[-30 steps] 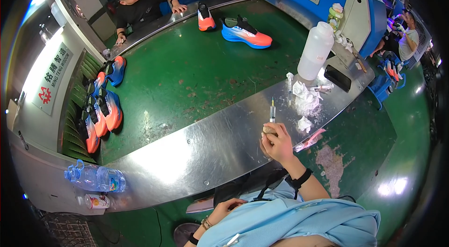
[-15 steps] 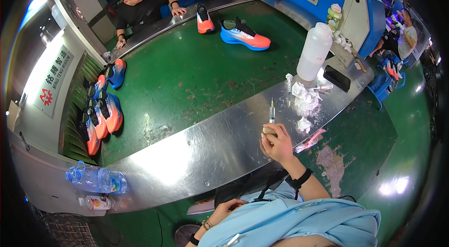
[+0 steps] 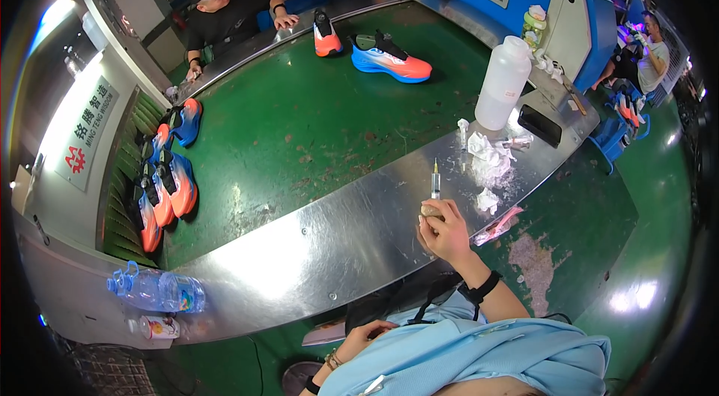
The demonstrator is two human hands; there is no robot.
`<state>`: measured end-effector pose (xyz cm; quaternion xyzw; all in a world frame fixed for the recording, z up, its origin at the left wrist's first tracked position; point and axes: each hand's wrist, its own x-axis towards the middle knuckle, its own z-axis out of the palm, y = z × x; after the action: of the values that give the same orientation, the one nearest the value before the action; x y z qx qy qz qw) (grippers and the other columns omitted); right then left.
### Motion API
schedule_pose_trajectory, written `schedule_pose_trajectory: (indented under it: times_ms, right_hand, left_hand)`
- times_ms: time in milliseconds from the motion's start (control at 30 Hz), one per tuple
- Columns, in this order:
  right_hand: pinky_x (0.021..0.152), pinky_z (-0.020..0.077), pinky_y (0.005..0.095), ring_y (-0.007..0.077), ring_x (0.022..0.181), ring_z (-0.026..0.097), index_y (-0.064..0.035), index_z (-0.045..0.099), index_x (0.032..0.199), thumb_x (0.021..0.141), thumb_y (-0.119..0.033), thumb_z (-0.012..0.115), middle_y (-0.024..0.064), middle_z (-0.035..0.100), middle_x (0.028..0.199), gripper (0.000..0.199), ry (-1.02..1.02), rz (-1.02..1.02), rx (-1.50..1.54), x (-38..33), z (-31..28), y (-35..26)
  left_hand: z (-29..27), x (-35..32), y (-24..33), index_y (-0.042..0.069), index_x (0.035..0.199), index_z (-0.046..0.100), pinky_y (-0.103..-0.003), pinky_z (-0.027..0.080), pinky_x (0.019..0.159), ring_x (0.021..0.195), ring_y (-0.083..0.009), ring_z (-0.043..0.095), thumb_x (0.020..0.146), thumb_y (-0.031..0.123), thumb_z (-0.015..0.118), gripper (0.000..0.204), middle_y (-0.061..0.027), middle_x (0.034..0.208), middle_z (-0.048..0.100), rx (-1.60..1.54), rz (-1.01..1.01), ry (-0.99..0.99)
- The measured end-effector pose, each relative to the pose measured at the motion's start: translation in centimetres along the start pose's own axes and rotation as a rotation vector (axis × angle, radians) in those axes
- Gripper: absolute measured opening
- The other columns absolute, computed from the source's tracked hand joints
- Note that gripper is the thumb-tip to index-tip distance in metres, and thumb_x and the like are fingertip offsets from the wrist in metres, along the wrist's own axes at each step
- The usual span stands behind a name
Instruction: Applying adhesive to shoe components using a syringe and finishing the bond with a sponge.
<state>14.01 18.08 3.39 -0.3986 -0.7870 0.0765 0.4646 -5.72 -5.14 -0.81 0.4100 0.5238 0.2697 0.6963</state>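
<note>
My right hand (image 3: 447, 233) is closed round a syringe (image 3: 436, 185) with a yellow needle, its tip pointing away from me over the metal table edge. A tan, rounded lump (image 3: 431, 210) is also held between thumb and fingers of that hand; its kind is not clear. My left hand (image 3: 367, 337) lies loosely against my lap beside the light blue shirt, its fingers extended and partly hidden, with nothing visible in it. Crumpled white tissues (image 3: 490, 160) lie just beyond and right of my right hand.
A white plastic bottle (image 3: 503, 83) and a black phone (image 3: 539, 125) stand and lie at right. Orange-blue running shoes (image 3: 391, 64) are on the green belt (image 3: 299, 119), with several more (image 3: 180, 185) at left. Clear water bottles (image 3: 156, 291) lie at lower left. A person (image 3: 232, 17) leans at the far edge.
My hands and the syringe stay nearly still. The view shifts very slightly; the person at the far edge turns their head a little.
</note>
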Motion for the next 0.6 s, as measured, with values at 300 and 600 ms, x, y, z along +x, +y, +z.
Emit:
schedule_pose_trajectory:
  times_ms: [300, 600]
  right_hand:
    - [0.071, 0.0503, 0.0353, 0.0269, 0.086, 0.058, -0.0020, 0.062, 0.065, 0.072, -0.006, 0.067, 0.0055, 0.061, 0.102, 0.009, -0.008, 0.001, 0.004, 0.1, 0.2, 0.4]
    - [0.069, 0.0502, 0.0354, 0.0275, 0.085, 0.058, -0.0023, 0.061, 0.063, 0.070, -0.005, 0.068, 0.0054, 0.061, 0.101, 0.011, 0.008, -0.013, -0.001, -0.1, 0.0, 0.5]
  left_hand:
    - [0.0, 0.2, 0.7, 0.002, 0.116, 0.059, -0.022, 0.045, 0.086, 0.093, -0.0088, 0.058, 0.089, 0.015, 0.060, 0.030, -0.0049, 0.106, 0.063, -0.049, -0.048, -0.004]
    - [-0.3, 0.7, -0.2, 0.003, 0.116, 0.060, -0.022, 0.045, 0.087, 0.093, -0.0084, 0.057, 0.092, 0.018, 0.057, 0.028, -0.0039, 0.102, 0.064, -0.002, -0.072, -0.018]
